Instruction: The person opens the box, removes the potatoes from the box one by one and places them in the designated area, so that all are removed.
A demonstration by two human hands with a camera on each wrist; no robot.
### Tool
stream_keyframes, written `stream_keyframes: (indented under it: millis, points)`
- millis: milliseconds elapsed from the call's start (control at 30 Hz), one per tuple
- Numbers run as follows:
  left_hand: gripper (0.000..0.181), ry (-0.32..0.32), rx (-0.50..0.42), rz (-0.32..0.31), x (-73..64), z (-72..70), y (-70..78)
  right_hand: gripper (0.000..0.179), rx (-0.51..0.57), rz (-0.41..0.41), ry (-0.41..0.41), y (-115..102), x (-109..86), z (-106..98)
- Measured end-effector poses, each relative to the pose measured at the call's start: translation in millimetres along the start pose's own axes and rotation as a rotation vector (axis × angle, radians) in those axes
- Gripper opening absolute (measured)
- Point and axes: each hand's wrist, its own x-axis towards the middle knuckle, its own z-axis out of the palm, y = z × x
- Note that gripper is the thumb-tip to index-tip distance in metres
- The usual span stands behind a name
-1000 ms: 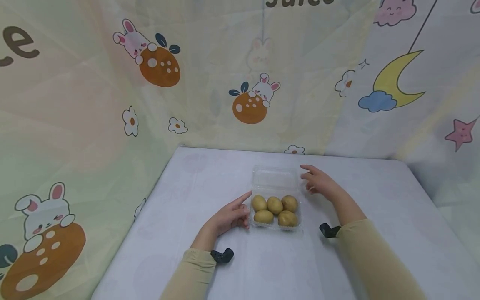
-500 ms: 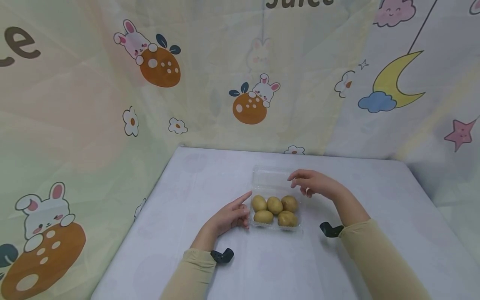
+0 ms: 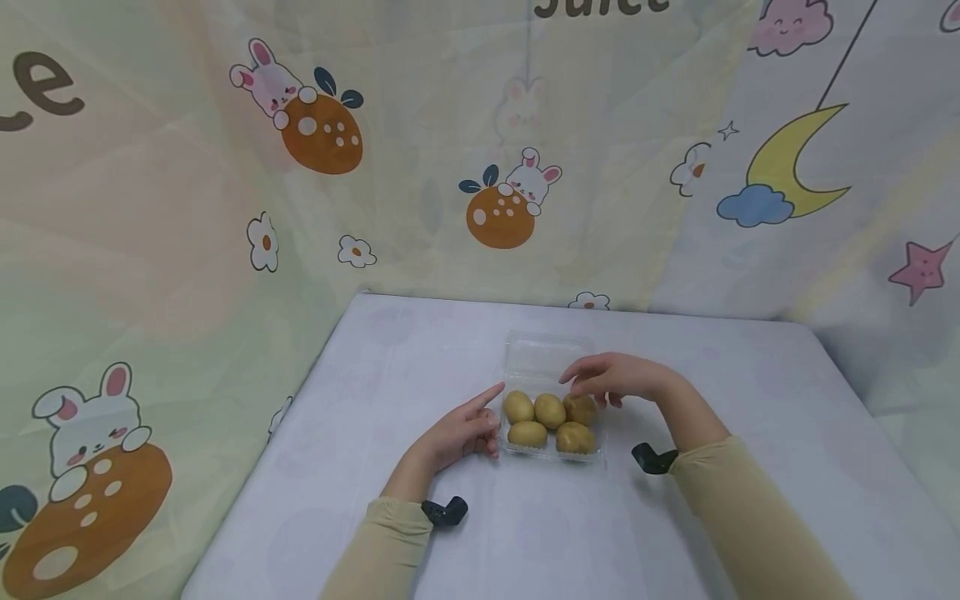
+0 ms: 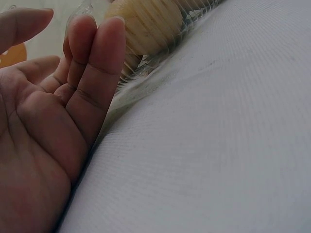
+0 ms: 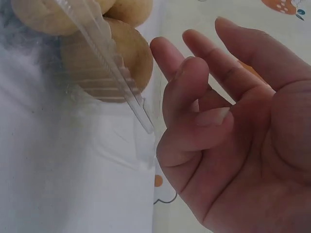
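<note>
Several yellow-brown potatoes [image 3: 528, 433] sit in a clear plastic clamshell box [image 3: 534, 358], its lid folded open toward the back. My left hand [image 3: 457, 436] is at the box's left side, index finger stretched along its edge. Its other fingers bend loosely around nothing in the left wrist view, with a potato [image 4: 150, 24] behind the clear wall. Over the back right corner is my right hand [image 3: 628, 377], its fingertips overlapping the back right potato [image 3: 579, 410] in the head view. In the right wrist view its fingers curve loosely beside the clear rim [image 5: 112, 53], holding nothing.
A white cloth covers the table [image 3: 420, 350]. Behind it and at both sides hang printed curtains [image 3: 420, 125] with rabbits, oranges and a moon. Each wrist carries a small black camera [image 3: 445, 512].
My right hand has moved left and a little toward me, from beside the open lid to over the back right potato. The left hand and the box stay where they were.
</note>
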Motion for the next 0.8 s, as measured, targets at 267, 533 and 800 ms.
stream_keyframes:
  millis: [267,533,800]
  points:
    - [0.065,0.013,0.007,-0.008,0.5,0.6,0.1,0.04,-0.065,0.0,-0.074,-7.8,8.0,9.8]
    - [0.065,0.008,0.014,-0.011,1.1,0.1,-0.2,0.042,-0.108,0.066,-0.141,-19.4,13.6,14.3]
    - [0.065,0.005,0.005,-0.015,0.8,0.3,0.6,0.047,-0.14,0.138,-0.21,-26.9,22.8,19.0]
